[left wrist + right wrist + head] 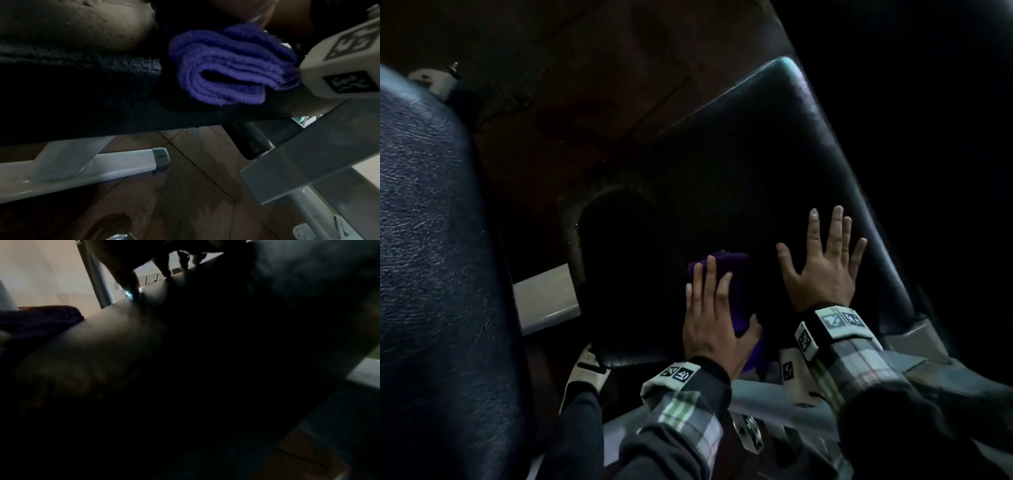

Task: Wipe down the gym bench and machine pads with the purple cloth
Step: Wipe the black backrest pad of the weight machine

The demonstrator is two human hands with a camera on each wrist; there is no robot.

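Dim black pad (774, 164), purple cloth (729, 267) half-hidden

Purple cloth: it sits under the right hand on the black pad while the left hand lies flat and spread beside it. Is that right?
Not quite: the hands are swapped. In the head view the left hand presses the purple cloth onto the black pad, and the right hand lies flat and spread beside it, bare on the pad. The rest holds.
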